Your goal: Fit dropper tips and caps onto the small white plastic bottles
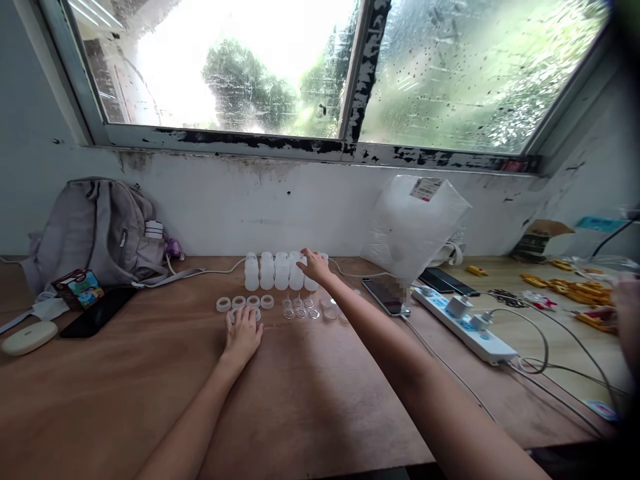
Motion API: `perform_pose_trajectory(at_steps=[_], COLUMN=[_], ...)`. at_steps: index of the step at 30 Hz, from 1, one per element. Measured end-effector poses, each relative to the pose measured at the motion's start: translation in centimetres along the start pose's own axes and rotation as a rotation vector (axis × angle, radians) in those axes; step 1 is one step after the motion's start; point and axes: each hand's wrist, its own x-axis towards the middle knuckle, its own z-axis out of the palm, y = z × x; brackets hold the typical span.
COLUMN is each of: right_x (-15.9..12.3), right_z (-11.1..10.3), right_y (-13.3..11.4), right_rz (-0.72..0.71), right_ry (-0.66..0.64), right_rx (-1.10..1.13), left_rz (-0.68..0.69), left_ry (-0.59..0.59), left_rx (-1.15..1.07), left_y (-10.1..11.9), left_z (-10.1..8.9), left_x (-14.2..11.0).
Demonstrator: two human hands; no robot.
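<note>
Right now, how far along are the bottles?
Done: the bottles stand in a row, white rings and clear inserts laid out before them. In hand: right hand on one bottle, left hand on a ring. Left: the loose parts are unfitted.

Bottles (274, 271) standing in a row under the right hand (316, 265) fingertips; rings (245, 302) lying just beyond the left hand (243, 335) fingers; small inserts (301, 308) sitting between both hands.

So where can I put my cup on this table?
Bare wood lies near the front edge of the table, between the two arms, and left of the left hand. It is crowded around the bottles, rings and power strip.
</note>
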Motion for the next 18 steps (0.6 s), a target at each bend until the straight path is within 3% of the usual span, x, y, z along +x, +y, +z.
perform_pose_trajectory(at_steps=[7, 11, 15, 18], right_x=[-1.6, -6.2, -12.2, -14.8], right_z=[-1.0, -0.9, 0.9, 2.3], right_y=[-0.2, -0.4, 0.1, 0.9], right_rz=[0.007, 0.019, 0.036, 0.100], right_ry=[0.115, 0.165, 0.159, 0.131], right_rx=[0.076, 0.131, 0.119, 0.097], left_rz=[0.038, 0.064, 0.109, 0.114], left_ry=[-0.012, -0.042, -0.068, -0.080], left_rx=[-0.001, -0.041, -0.098, -0.149], left_y=[0.4, 1.1, 2.0, 2.4], left_z=[-0.4, -0.4, -0.2, -0.2], left_x=[-0.2, -0.5, -0.8, -0.8])
